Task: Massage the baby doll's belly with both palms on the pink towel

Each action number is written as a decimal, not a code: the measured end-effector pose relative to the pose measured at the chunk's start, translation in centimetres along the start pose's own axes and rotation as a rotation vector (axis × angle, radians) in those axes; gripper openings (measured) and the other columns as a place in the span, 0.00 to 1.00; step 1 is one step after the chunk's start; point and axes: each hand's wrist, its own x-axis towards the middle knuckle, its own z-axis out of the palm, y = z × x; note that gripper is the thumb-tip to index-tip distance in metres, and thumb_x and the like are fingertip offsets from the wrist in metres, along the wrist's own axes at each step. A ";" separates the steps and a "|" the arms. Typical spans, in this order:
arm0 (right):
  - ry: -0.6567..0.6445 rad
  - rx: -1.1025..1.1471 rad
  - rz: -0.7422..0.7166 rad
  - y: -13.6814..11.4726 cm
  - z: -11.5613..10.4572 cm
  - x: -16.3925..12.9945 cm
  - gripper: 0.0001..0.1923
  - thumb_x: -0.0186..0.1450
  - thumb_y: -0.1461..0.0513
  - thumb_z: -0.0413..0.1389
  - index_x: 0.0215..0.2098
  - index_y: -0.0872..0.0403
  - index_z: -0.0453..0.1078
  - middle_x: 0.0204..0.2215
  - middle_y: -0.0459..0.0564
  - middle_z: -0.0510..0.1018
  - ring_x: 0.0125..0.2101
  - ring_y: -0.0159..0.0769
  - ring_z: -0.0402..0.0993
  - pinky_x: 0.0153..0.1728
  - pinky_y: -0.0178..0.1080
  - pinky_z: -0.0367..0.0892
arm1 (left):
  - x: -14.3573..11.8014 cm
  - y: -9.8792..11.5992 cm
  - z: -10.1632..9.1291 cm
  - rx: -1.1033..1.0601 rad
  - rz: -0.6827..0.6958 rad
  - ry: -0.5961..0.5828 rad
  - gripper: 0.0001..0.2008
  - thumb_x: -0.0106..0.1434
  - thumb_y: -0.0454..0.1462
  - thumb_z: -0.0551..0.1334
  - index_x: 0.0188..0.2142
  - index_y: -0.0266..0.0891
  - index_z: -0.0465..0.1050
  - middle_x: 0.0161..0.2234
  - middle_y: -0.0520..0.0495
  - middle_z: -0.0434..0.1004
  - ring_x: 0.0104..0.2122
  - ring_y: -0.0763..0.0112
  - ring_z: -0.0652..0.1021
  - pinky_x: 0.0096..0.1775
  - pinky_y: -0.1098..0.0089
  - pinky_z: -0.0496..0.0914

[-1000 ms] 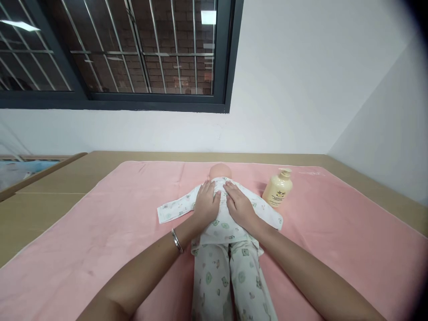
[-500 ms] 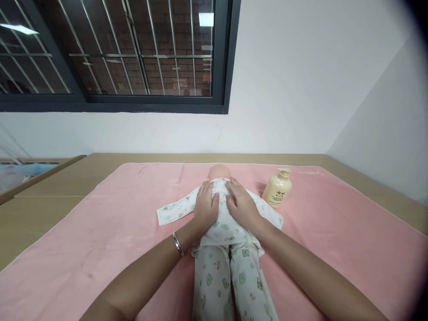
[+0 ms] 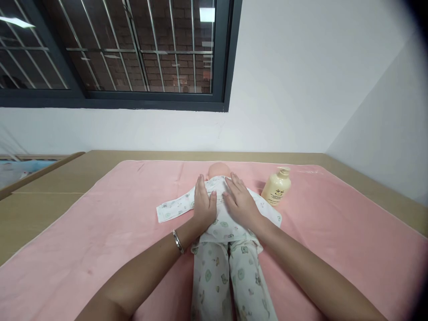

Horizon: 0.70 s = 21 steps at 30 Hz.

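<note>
A baby doll (image 3: 219, 170) lies stretched out on a pink sheet (image 3: 110, 223), its head at the far end and its legs toward me. It wears a white printed top (image 3: 225, 225) and matching trousers (image 3: 210, 276). My left hand (image 3: 204, 203) rests along the left side of the doll's upper body, fingers straight and thumb apart. On the right side of the chest lies my right hand (image 3: 241, 200), flat with its fingers extended. Neither hand grasps anything. A silver bangle (image 3: 178, 241) circles my left wrist.
A cream pump bottle (image 3: 277, 186) stands on the sheet right of the doll, near its sleeve. The sheet covers a wooden surface (image 3: 43, 209) set against a white wall (image 3: 284, 80). A dark-framed, barred window (image 3: 150, 101) is above.
My left hand has tilted more onto its edge, its fingers now closer together. My right hand stays nearly in place on the doll. The camera view has shifted slightly.
</note>
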 end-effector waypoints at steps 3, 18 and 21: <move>-0.022 -0.025 -0.049 0.0 0.6 -0.2 0.25 0.70 0.58 0.43 0.63 0.58 0.58 0.65 0.59 0.55 0.66 0.45 0.44 0.63 0.56 0.45 | 0.0 0.1 0.0 -0.010 -0.015 0.004 0.32 0.70 0.44 0.46 0.67 0.36 0.33 0.68 0.34 0.42 0.66 0.56 0.50 0.64 0.51 0.50; -0.107 -0.102 -0.072 -0.1 1.3 -0.2 0.24 0.70 0.60 0.43 0.61 0.60 0.61 0.64 0.60 0.58 0.65 0.46 0.47 0.63 0.55 0.46 | 0.3 -0.4 0.0 0.024 -0.004 -0.041 0.28 0.70 0.44 0.46 0.66 0.37 0.45 0.66 0.36 0.50 0.66 0.58 0.54 0.63 0.51 0.53; -0.193 -0.131 -0.076 -0.6 -0.5 0.1 0.24 0.69 0.60 0.44 0.62 0.59 0.60 0.64 0.61 0.56 0.65 0.48 0.48 0.62 0.54 0.48 | 0.7 -0.3 -0.1 0.073 0.000 -0.082 0.26 0.70 0.43 0.45 0.64 0.35 0.51 0.65 0.36 0.53 0.65 0.58 0.55 0.63 0.51 0.54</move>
